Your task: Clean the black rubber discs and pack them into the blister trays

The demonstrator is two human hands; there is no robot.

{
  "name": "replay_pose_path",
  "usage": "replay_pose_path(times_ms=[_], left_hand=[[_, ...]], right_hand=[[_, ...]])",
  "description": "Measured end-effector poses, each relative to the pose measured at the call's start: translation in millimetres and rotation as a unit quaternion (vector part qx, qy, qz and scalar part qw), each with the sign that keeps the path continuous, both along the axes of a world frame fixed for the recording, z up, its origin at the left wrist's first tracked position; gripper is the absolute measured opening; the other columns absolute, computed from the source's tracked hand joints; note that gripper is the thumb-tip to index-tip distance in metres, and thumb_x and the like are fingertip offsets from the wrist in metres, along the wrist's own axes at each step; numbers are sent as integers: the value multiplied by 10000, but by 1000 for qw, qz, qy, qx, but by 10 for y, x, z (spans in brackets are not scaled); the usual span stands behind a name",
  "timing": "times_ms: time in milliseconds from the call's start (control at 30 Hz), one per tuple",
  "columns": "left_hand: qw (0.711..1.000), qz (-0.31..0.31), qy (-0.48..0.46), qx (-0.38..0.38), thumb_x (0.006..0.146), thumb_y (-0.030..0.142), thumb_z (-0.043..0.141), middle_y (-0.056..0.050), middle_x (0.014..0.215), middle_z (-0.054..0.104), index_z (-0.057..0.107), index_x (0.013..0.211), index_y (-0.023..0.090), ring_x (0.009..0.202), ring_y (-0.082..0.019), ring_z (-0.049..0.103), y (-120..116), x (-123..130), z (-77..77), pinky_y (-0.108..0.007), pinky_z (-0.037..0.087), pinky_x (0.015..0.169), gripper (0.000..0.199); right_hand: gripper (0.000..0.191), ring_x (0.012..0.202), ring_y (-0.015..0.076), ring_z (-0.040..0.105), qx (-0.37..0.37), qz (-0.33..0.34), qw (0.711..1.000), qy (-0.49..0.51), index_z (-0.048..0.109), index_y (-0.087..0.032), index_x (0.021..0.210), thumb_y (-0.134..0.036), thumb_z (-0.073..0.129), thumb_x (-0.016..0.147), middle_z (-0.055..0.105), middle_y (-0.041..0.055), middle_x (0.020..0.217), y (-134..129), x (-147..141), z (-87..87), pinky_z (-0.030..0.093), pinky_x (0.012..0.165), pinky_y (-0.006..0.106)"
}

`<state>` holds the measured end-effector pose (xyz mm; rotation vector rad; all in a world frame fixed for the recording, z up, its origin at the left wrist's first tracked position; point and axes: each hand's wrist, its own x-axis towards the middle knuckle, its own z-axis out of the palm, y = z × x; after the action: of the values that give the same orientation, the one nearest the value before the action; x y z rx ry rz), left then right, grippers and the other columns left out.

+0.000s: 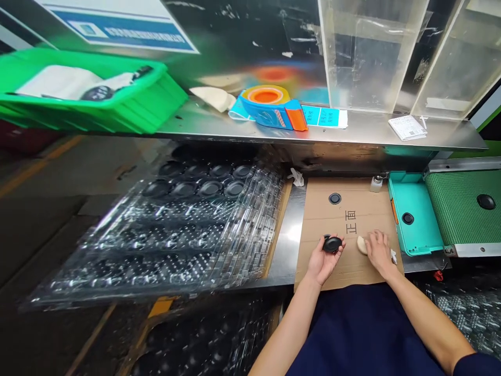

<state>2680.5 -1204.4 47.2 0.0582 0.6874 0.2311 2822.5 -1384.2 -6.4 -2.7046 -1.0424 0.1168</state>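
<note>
Lower right of frame: the left hand [322, 261] grips a black disc [332, 244]. A cream pad [360, 245], long axis running roughly up-frame, lies between, nearer the right hand [379, 253] (whose grasp I cannot tell).

Cardboard sheet [323, 219]: evenly lit, fairly sharp. Left of it, plastic trays [183, 230] show scattered white glare; floor [31, 261] farther left dim. Above it, metal panel [242, 31] gives hazy coloured reflections. Far upper left of it, green bin [129, 112] blurred, stretched wide.
</note>
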Motion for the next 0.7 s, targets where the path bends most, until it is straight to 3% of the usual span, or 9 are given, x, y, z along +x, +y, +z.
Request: replay_pose_path(times_ms=[67,200,333,433,533,633,700], left_hand=[[1000,-10,1,-30,1041,420,391,-197,1017,659,646,1014,59,854,-204,688,13,-23,64,-240,597,633,443],[998,-22,36,-57,1050,466,307,-167,896,645,643,985,44,686,-147,639,24,-28,149,-192,562,518,543],[997,-42,48,-39,1049,476,296,-155,853,652,641,975,49,662,-139,638,46,8,218,-181,555,517,554],[995,-76,69,12,1039,523,296,-136,800,660,647,984,66,612,-142,636,-4,-4,196,-196,536,488,580],[980,-139,101,104,1017,586,315,-134,758,676,661,992,72,538,-151,619,-190,-89,67,-223,504,445,620],[959,-197,122,166,989,643,356,-111,678,662,664,862,88,496,-153,600,-466,-223,-103,-231,474,427,647],[947,-215,138,193,947,709,392,-87,604,628,637,745,108,482,-154,586,-629,-304,-191,-232,454,416,681]], right_hand=[[346,1249,341,429,-38,-52,997,-41,565,-181,1311,-295,427,1015,470,181,1420,-197,-15,-95,377,1016,452],[312,1056,303,535,-111,-111,988,2,600,-149,1217,-244,384,1013,598,186,1146,-470,35,-284,435,873,396],[293,959,248,596,-70,-107,989,72,639,-157,1139,-283,399,1026,630,138,1054,-482,149,-231,453,841,334],[336,977,218,612,52,-40,991,115,647,-175,1185,-290,363,1048,646,117,1086,-341,98,43,465,876,309],[347,989,185,611,135,91,975,148,642,-221,1240,-313,357,1066,646,80,1086,-147,-143,383,468,900,282],[291,916,168,610,76,197,964,163,678,-253,1164,-334,419,1058,630,42,990,11,-439,611,461,834,265],[257,891,165,606,14,232,960,157,690,-236,1097,-327,455,1047,616,36,953,68,-580,659,447,803,262]])
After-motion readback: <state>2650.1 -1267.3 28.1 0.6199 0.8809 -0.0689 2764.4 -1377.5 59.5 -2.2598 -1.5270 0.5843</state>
